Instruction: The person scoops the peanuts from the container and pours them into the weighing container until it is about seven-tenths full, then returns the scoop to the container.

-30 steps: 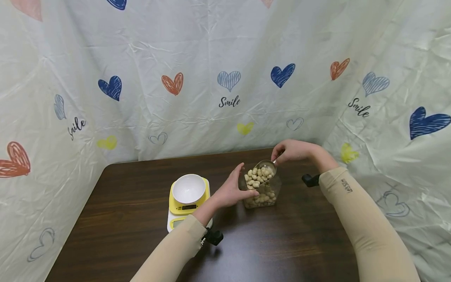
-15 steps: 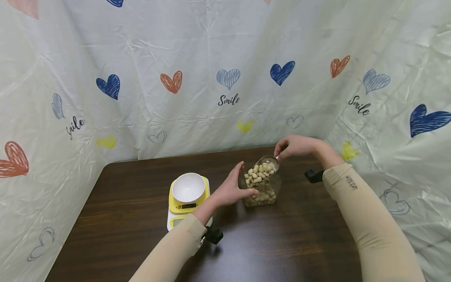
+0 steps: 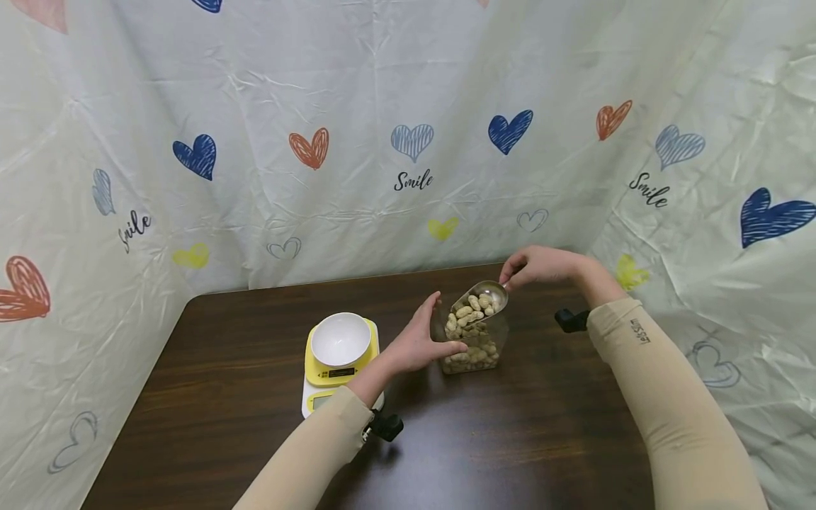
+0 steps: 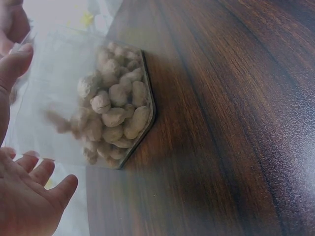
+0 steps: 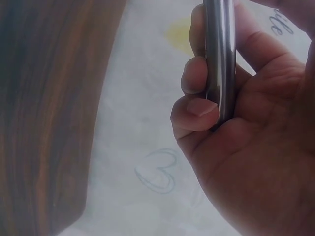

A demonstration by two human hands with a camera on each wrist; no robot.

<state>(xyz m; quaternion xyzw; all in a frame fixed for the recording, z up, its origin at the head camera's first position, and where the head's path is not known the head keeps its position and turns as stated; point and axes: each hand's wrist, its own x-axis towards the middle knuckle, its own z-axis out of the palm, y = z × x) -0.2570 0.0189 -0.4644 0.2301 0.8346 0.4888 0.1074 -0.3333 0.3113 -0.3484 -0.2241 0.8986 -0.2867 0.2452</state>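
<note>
My left hand holds a clear plastic container by its upper part, thumb on the near side and fingers on the far left. Unshelled peanuts fill its lower part, and a few blurred ones hang in mid-air inside. Over the container's mouth, a metal scoop is tilted down to the left, with several peanuts in it. My right hand grips the scoop by its handle, fingers curled round the smooth metal.
Left of the container stands a yellow and white kitchen scale with a white bowl on it. The dark wooden table ends at a white curtain printed with hearts, behind and to the right.
The scoop has moved slightly up and right with my right hand and carries fewer peanuts than before. My left hand and the container have stayed in place.
</note>
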